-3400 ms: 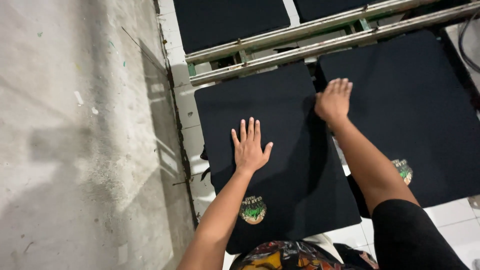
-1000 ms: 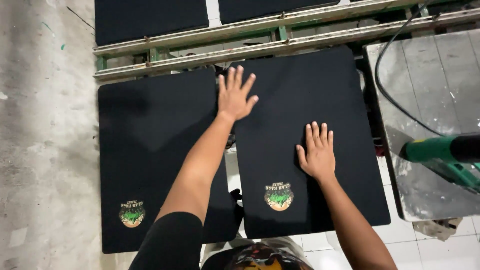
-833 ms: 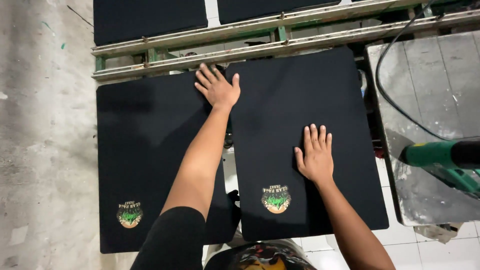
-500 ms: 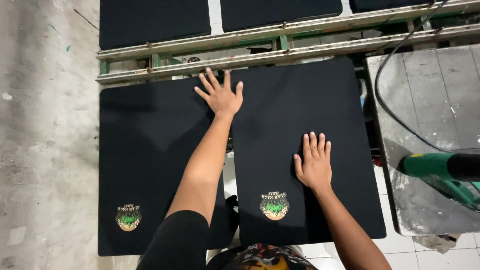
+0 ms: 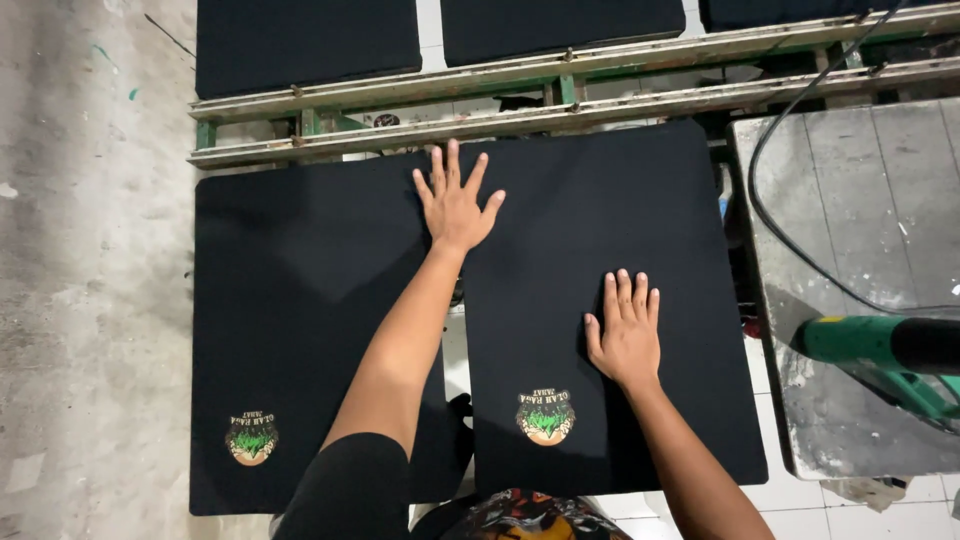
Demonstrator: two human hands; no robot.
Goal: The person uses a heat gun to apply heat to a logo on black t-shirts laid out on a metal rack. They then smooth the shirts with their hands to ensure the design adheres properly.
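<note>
Pressing flat with both open palms, nothing grasped: left hand (image 5: 455,205) at the top edge, right hand (image 5: 625,335) mid-panel of the black printed fabric (image 5: 610,230) stretched on the right-hand board; probably soft, light, best lifted by an edge.

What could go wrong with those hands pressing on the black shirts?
The left hand lies across the gap between the left black shirt and the right black shirt, so it might drag an edge crooked. The right hand rests flat just above the round printed logo; sliding down could perhaps smudge it.
</note>
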